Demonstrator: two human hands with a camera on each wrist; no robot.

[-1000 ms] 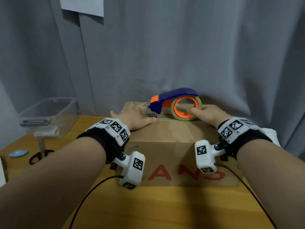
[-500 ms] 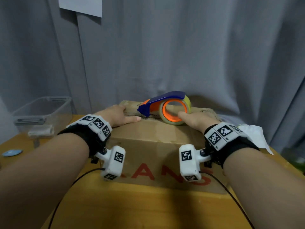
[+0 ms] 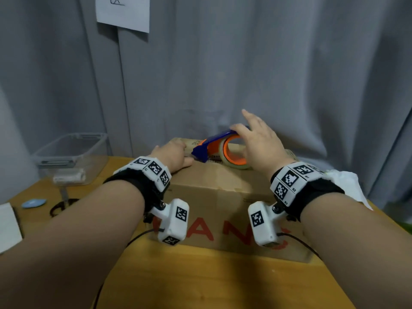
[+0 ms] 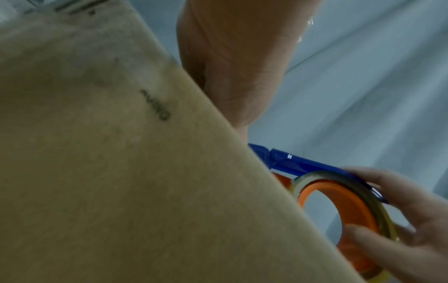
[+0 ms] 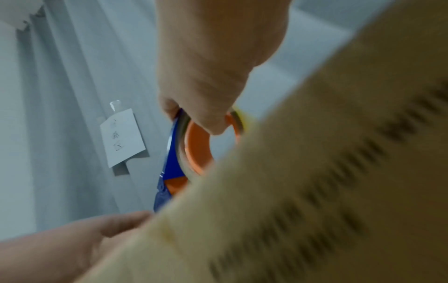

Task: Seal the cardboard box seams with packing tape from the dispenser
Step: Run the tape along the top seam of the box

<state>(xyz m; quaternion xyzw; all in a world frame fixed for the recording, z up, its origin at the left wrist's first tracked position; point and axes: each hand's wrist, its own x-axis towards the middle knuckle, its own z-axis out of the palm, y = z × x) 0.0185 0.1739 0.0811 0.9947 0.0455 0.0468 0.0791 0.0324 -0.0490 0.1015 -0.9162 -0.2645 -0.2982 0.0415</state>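
Atop the box (image 3: 223, 181), right hand (image 3: 258, 143) grips dispenser (image 3: 219, 144); left hand (image 3: 172, 156) flat beside

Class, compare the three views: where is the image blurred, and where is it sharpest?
Head view: sharpest, the tape dispenser and wrist markers crisp; edges bend from the wide lens. Left wrist view: the cardboard box is soft, close to the lens. Right wrist view: most blurred, the box print smeared into streaks.

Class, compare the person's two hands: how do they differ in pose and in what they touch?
The left hand lies flat on the cardboard box; the right hand is raised, gripping the tape dispenser. The left touches only cardboard, the right only the dispenser. Both work atop the box.
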